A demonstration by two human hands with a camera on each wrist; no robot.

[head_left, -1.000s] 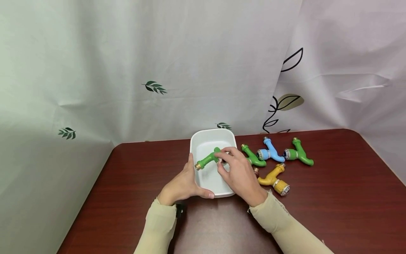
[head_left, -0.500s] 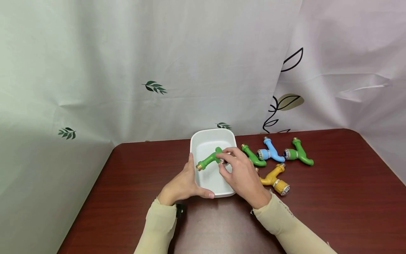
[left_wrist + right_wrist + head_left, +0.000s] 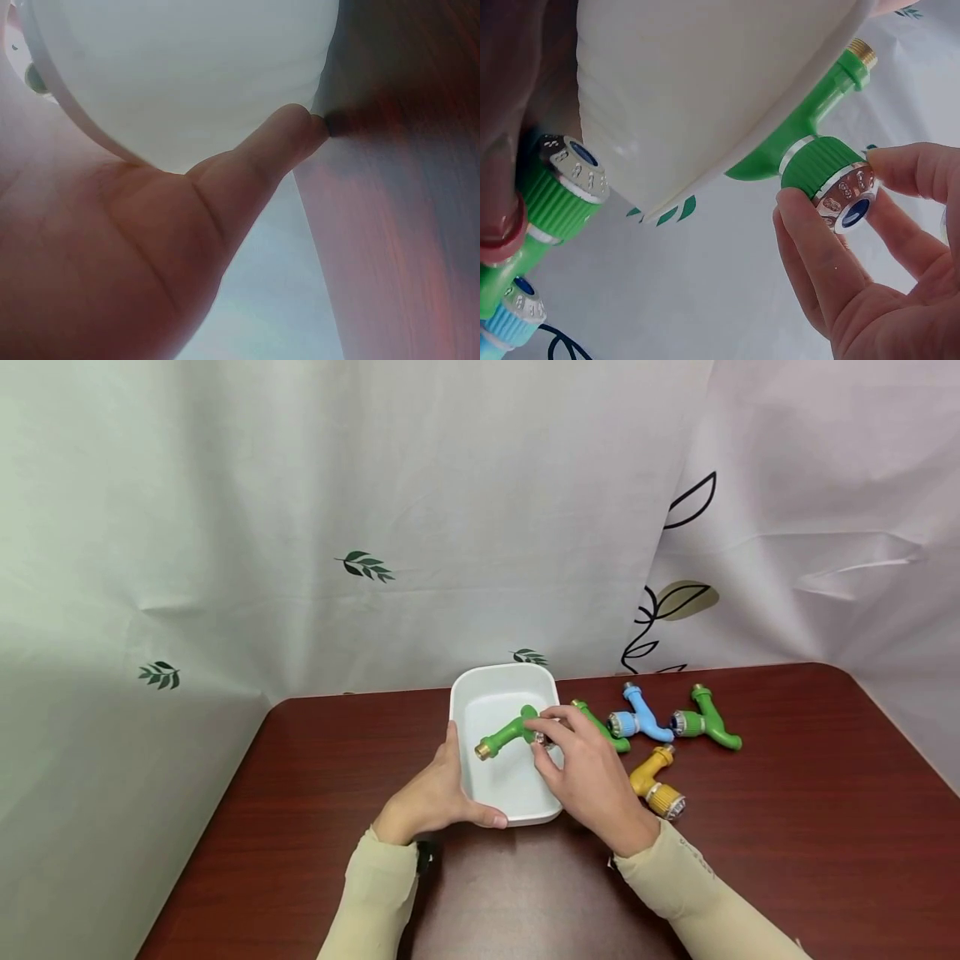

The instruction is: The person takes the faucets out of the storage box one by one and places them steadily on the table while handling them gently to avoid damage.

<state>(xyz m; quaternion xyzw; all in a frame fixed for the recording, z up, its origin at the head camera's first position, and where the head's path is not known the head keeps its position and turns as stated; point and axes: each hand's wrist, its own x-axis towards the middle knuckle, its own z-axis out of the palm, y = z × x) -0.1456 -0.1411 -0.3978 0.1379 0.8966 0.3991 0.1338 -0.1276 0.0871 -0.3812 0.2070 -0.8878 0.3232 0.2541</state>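
My left hand [image 3: 435, 793] holds the near left corner of a white plastic tray [image 3: 513, 793], thumb along the front and fingers by the left side. In the left wrist view, the thumb [image 3: 259, 154] lies against the tray's outer wall [image 3: 195, 82]. My right hand [image 3: 596, 781] pinches the ribbed knob of a green water tap [image 3: 512, 732] over the tray, its brass threaded end pointing left. Seen from the right wrist, thumb and fingers grip the knob's silver rim [image 3: 846, 191]. The tray's rim hides part of the tap there.
Right of the tray lie another green tap [image 3: 611, 739], partly behind my right hand, a light blue tap [image 3: 643, 718], a yellow tap [image 3: 652, 777] and a further green tap [image 3: 712, 722]. A white curtain [image 3: 480, 527] hangs behind the dark red table [image 3: 337, 777].
My right hand has shifted a little to the right, carrying the green tap with it. It now covers more of the taps beside the tray. The left hand and tray have stayed put.
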